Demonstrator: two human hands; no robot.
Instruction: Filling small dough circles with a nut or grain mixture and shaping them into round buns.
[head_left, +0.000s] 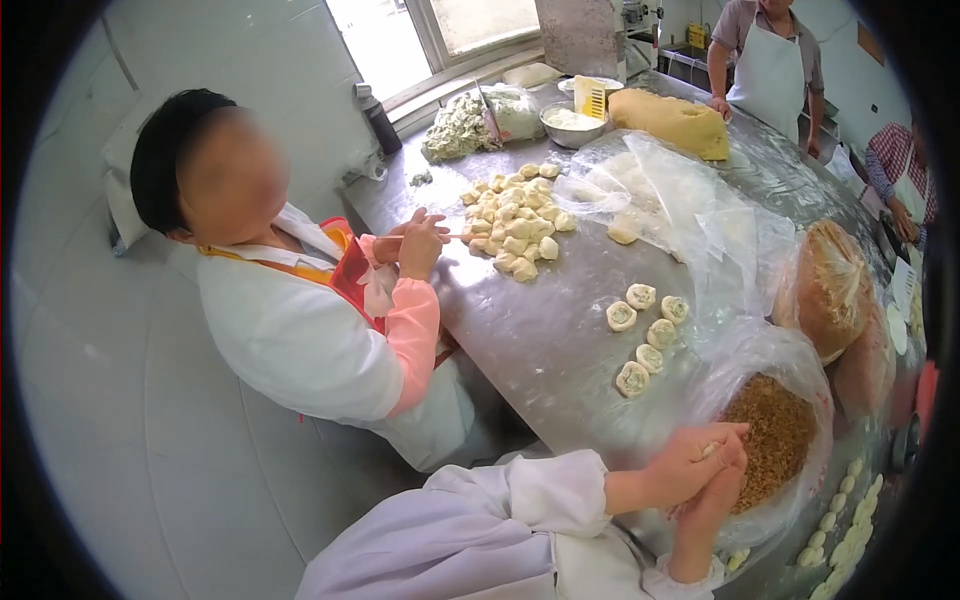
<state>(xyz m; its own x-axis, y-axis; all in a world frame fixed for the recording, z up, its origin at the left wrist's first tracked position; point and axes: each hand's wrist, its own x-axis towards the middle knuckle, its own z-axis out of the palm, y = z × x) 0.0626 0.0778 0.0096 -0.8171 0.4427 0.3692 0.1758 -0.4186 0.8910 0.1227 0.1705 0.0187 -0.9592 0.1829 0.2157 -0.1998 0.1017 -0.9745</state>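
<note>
My left hand (679, 463) and my right hand (712, 501) are cupped together at the near edge of a clear plastic bag (817, 375) of brown crumbly filling (772, 431). A small pale bit, which looks like dough, shows between the fingers; the palms are hidden. Several round pieces of dough with greenish filling on top (634, 379) sit on the metal table (517, 337) beyond my hands. Small dough pieces (827, 523) lie in rows right of the bag.
At left a co-worker (300, 322) holds a thin stick by a heap of dough lumps (517, 217). Farther back are green filling (461, 127), a metal bowl (574, 135), a big dough block (667, 120) and plastic sheeting (712, 225). Filled bags (832, 292) stand at right; two more people are beyond.
</note>
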